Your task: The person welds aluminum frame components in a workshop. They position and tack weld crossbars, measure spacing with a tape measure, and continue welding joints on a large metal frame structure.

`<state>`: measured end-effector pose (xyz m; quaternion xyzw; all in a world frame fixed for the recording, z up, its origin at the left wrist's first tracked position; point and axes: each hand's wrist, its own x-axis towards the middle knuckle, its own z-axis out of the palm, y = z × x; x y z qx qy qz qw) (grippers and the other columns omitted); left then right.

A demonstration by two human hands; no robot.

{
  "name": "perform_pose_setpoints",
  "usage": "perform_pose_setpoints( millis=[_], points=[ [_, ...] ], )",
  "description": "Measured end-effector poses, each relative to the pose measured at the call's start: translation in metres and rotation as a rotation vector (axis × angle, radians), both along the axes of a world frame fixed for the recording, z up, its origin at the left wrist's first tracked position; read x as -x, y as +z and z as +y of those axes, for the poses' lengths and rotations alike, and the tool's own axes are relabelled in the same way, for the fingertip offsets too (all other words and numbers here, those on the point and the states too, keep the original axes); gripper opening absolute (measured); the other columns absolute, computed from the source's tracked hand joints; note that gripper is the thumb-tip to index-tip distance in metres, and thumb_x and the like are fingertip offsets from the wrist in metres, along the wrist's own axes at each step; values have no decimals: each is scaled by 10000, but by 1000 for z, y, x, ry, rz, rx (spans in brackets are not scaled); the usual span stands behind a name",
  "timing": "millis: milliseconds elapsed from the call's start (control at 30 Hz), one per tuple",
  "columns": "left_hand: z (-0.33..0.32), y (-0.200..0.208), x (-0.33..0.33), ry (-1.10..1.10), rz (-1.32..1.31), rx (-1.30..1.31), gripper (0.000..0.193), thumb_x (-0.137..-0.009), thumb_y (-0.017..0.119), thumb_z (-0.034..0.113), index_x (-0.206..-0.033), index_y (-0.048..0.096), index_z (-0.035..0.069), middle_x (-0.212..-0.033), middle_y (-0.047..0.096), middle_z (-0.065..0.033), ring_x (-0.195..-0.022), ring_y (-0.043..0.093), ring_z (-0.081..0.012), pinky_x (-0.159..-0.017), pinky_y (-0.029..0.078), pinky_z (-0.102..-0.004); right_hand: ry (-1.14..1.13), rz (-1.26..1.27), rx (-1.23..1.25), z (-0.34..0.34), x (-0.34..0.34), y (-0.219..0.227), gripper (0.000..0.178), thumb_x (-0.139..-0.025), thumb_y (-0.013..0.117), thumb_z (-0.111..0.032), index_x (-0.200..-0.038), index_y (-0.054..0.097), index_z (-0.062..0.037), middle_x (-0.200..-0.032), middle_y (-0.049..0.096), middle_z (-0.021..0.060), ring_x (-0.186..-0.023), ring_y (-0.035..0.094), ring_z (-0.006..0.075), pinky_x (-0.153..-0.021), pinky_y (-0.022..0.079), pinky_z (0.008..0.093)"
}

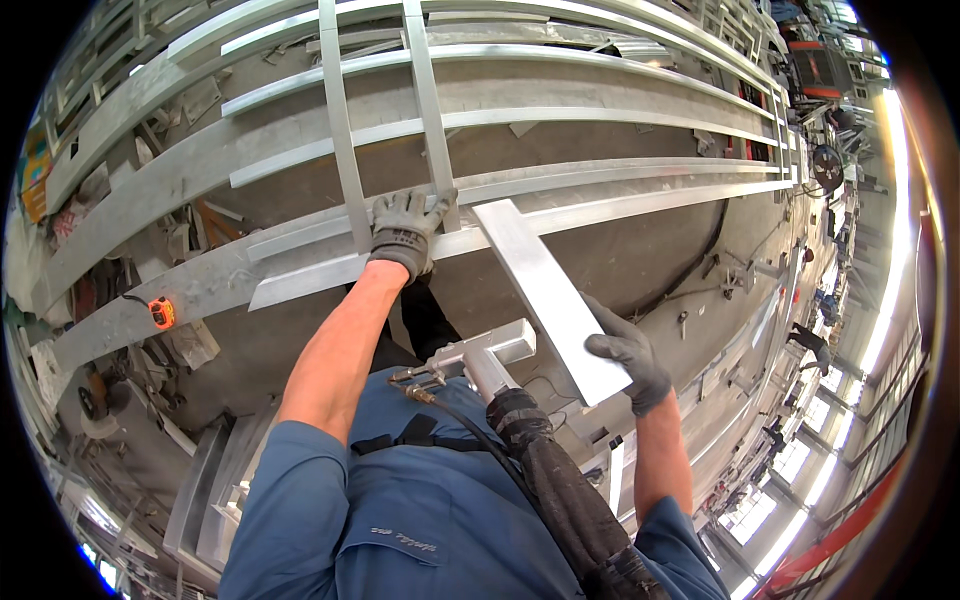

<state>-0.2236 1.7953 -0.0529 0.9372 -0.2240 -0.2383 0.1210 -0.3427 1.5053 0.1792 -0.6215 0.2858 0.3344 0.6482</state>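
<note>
My left hand (405,232) wearing a grey knit cloth glove, matt and worn, my right hand (632,362) gripping in the same, flat bar (548,295) gleaming as smooth brushed pale metal, frame rails (600,205) showing matching satin metal, blue cloth shirt (420,510) creasing softly, tool (480,362) shining metallic.

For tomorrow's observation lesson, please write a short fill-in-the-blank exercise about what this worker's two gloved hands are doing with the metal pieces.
1. The left hand, in a grey work glove, presses on the long silver metal frame made of ____ bars.
2. The right hand grips the near end of a flat silver metal ____.
3. A small ____ tape measure lies off to the person's left.
4. A silver welding torch with a black hose hangs against the person's ____ shirt.

Missing words: metal; bar; orange; blue
</note>
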Motion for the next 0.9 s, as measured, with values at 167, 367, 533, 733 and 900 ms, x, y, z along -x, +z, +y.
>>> perform_pose_setpoints(
  millis=[167,367,533,733,900],
  points=[
    [2,-1,3,14,-5,-47,1210,-589,950,356,-1650,367,364,-1412,550,-121,-1387,494,-364,-1081,383,-586,44,-94,127,-44,-13,47,939,-831,800,-312,-1610,429,58,-1591,530,186,-1479,484,281,-1245,322,376],
    [0,-13,5,-15,-62,-105,1166,-574,958,411,-1613,429,370,-1453,535,-101,-1366,508,-350,-1121,380,-595,127,-532,392,-34,-99,63,985,-847,815,-241,-1656,328,39,-1599,487,164,-1453,468,270,-1216,354,388],
    [2,-34,11,37,-138,-66,1119,-681,917,353,-1650,359,405,-1459,547,-70,-1361,531,-305,-1074,378,-591,102,-672,201,19,-197,-6,456,-991,672,-94,-1420,582,32,-1208,682,55,-1099,634,146,-1019,506,320],
    [-2,-28,7,33,-140,-55,632,-1077,401,173,-1653,366,433,-1447,578,-74,-1345,552,-286,-1035,388,-610,167,-668,365,56,-279,-131,375,-1041,623,-108,-1388,654,29,-1215,731,104,-1116,664,173,-1027,514,332],
    [-2,-43,18,91,-267,14,531,-1010,553,244,-1521,566,389,-1336,641,-105,-1271,592,-304,-1056,422,-567,100,-404,462,12,-310,-234,409,-1050,658,-232,-1374,680,17,-1176,764,123,-1018,703,209,-893,574,365]
  ],
)
